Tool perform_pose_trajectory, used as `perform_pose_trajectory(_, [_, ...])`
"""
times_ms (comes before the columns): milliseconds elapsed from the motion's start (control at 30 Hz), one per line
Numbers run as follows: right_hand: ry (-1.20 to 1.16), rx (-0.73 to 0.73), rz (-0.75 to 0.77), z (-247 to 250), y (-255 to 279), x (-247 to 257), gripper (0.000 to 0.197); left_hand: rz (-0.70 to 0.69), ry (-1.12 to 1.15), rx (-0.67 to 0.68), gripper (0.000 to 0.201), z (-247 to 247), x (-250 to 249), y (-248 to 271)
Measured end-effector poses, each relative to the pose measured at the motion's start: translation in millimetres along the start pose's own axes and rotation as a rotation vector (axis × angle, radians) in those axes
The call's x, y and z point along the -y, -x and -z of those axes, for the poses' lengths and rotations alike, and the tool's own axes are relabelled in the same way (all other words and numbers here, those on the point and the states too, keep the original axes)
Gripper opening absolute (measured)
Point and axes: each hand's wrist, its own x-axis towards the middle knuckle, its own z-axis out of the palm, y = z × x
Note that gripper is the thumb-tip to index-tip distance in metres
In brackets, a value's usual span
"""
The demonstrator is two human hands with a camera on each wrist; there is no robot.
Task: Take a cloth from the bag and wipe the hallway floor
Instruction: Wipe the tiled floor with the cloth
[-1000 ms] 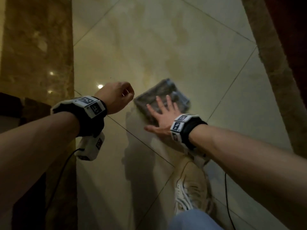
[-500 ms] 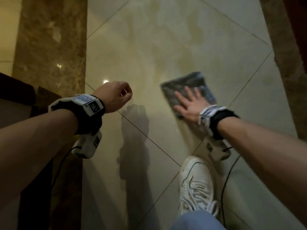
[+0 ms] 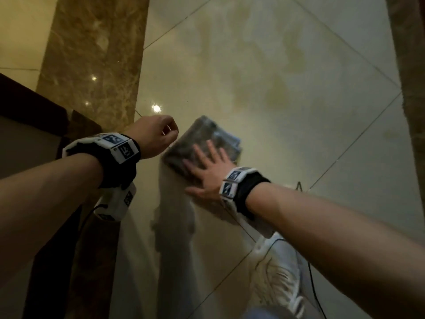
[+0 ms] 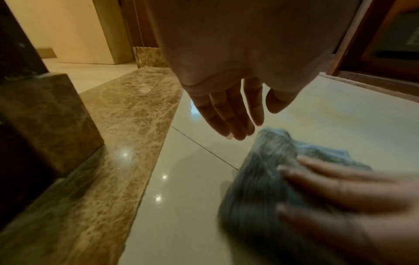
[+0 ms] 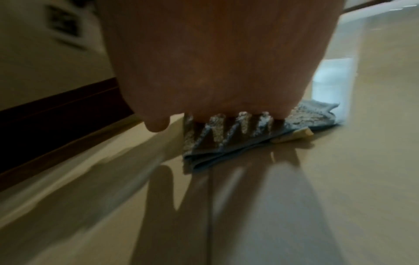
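A folded grey-blue cloth lies flat on the glossy cream floor tiles. My right hand presses on it, palm down and fingers spread. The left wrist view shows those fingers straight across the blurred cloth. In the right wrist view the cloth shows folded layers under my right hand. My left hand hovers just left of the cloth and holds nothing. Its fingers hang relaxed above the floor. No bag is in view.
A brown marble border strip runs along the left, beside a marble plinth and dark wood. My white sneaker and a black cable sit near my right arm. Another brown strip edges the right.
My right hand swept the cloth rightward, then back left until it lies next to my left hand. The left hand has stayed hovering in place.
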Motion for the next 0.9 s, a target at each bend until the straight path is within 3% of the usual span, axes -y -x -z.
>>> perform_pose_trajectory(100, [0.097, -0.012, 0.16, -12.9, 1.9, 19.7, 0.073, 0.017, 0.006, 0.011, 0.023, 1.3, 2.6, -0.5])
perform_pose_trajectory(200, [0.051, -0.063, 0.111, -13.7, 6.5, -13.4, 0.065, 0.016, -0.003, 0.021, 0.021, 1.1, -0.6, 1.0])
perform_pose_trajectory(300, [-0.089, -0.155, -0.173, -14.9, 21.6, -69.8, 0.065, 0.011, 0.001, 0.038, 0.021, 0.4, -5.7, 5.0])
perform_pose_trajectory(433, [-0.339, -0.153, -0.568, -15.7, 39.0, -147.8, 0.068, 0.004, 0.011, 0.032, 0.023, 2.5, -3.3, 12.5])
perform_pose_trajectory(567, [-0.581, -0.17, -0.743, 11.2, 26.9, -141.3, 0.075, 0.051, 0.024, 0.01, 0.024, 8.7, 6.9, 18.4])
perform_pose_trajectory(667, [-0.495, -0.187, -0.63, 22.1, 9.2, -95.4, 0.082, 0.06, 0.019, 0.01, 0.023, 11.5, 7.8, 22.5])
perform_pose_trajectory(900, [0.018, -0.03, 0.082, 5.9, -16.3, 31.6, 0.08, 0.055, 0.015, 0.006, 0.024, 10.9, 9.0, 24.5])
